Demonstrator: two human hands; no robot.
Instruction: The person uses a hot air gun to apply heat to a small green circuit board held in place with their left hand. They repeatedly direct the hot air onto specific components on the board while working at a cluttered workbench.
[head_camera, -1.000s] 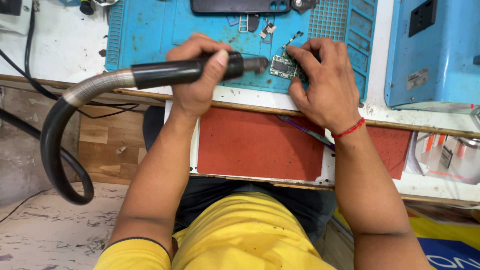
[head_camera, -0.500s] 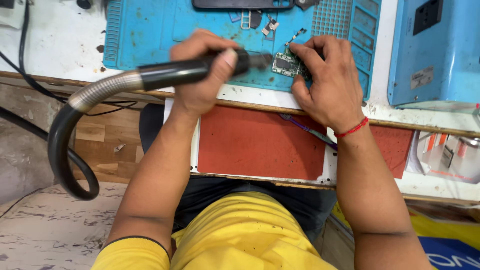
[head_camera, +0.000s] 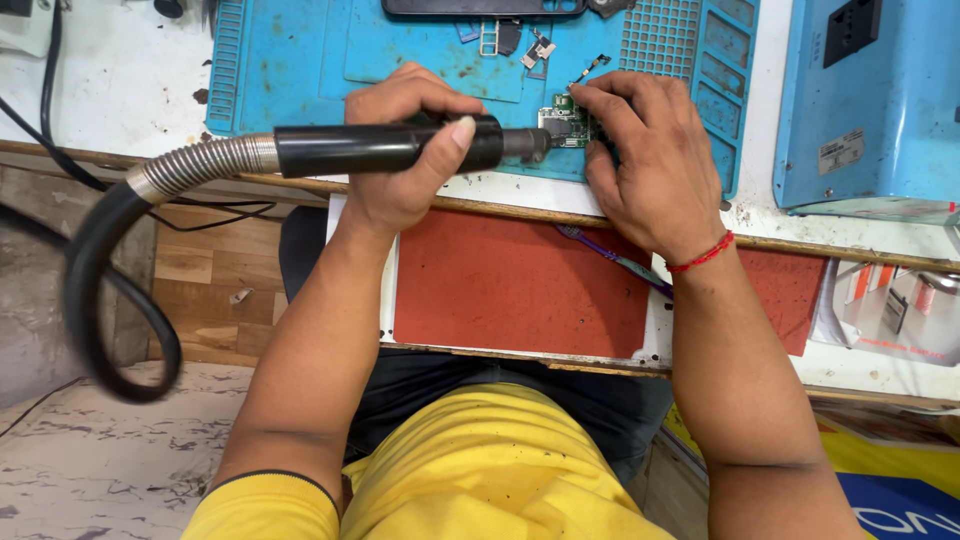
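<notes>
My left hand (head_camera: 405, 165) grips a black hot-air wand (head_camera: 385, 148) lying sideways, its nozzle tip (head_camera: 535, 143) pointing right at a small green circuit board (head_camera: 566, 125). A ribbed metal collar and thick black hose (head_camera: 120, 290) trail off the wand to the left and loop down. My right hand (head_camera: 645, 160), with a red thread on its wrist, pins the board's right side to the blue work mat (head_camera: 280, 60) with its fingertips. Part of the board is hidden under those fingers.
Small metal parts (head_camera: 535, 48) and a dark phone (head_camera: 480, 7) lie on the mat's far side. A blue box-shaped unit (head_camera: 870, 100) stands at the right. A red-topped pull-out shelf (head_camera: 520, 280) with a purple tool (head_camera: 610, 258) sits under the bench edge. Cables (head_camera: 50, 100) run at left.
The wand and both hands hold almost the same pose over the board. The view has shifted slightly, and the hose loop has swung a little.
</notes>
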